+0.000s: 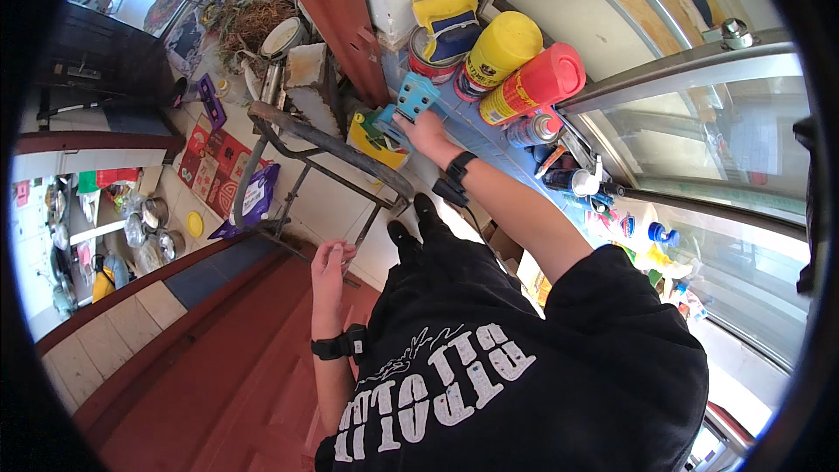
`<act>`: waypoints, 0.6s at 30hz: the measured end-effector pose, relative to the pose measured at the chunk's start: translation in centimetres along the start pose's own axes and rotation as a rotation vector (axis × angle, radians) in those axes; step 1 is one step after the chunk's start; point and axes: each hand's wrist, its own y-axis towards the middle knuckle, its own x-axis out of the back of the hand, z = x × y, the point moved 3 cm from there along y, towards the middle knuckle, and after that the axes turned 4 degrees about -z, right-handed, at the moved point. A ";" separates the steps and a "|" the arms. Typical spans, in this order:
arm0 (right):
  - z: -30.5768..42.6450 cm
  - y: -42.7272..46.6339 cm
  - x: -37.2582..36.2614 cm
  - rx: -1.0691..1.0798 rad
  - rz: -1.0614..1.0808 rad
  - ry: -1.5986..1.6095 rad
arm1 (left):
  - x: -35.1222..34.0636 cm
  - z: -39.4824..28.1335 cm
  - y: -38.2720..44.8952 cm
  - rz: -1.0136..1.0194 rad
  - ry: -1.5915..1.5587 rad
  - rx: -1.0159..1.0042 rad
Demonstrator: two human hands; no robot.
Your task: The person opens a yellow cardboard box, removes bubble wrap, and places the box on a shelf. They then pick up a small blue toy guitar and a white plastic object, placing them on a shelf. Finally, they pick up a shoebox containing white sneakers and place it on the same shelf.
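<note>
My right hand (425, 134) grips a light-blue plastic piece (415, 95) with dark holes in its face, at the edge of the blue-tiled ledge (452, 134). Part of the piece is hidden behind my fingers. Below it is a yellow-and-green container (373, 137). Just beyond it on the ledge stand a round tin (429, 59) under a yellow-and-blue item (449, 19), and a yellow-capped spray can (501, 49). My left hand (330, 260) hangs empty near the metal frame (328, 144), its fingers loosely bent.
A red-capped spray can (534, 82), a smaller can (534, 129) and several bottles line the ledge beneath the sliding window (714, 124). A purple bag (255, 200) lies on the left behind the frame. A red door (229, 367) is at lower left.
</note>
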 end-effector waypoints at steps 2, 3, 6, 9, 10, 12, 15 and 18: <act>0.6 1.0 -1.1 -0.013 0.008 -0.027 | 0.1 0.2 -0.1 -0.021 -0.007 0.011; 1.0 1.4 -1.5 -0.005 0.001 -0.033 | 0.2 0.2 -0.2 -0.031 0.006 0.008; 1.6 2.3 -2.3 -0.030 0.031 -0.041 | 0.8 0.4 -0.2 -0.066 0.016 -0.005; 1.7 1.3 -1.5 -0.079 0.058 -0.126 | 1.4 0.8 -0.4 -0.095 0.021 0.001; 1.5 0.4 -0.7 -0.078 0.063 -0.144 | 1.7 1.0 -0.5 -0.110 0.026 0.012; 0.9 -1.8 1.1 -0.045 0.050 -0.172 | 2.1 1.6 -0.7 -0.110 -0.025 0.025; -0.9 -4.8 3.1 -0.062 -0.030 -0.088 | 2.4 2.4 -1.0 -0.119 -0.070 0.045; -3.5 -6.4 2.4 -0.069 -0.011 -0.020 | 2.3 2.9 -0.9 -0.121 -0.085 0.060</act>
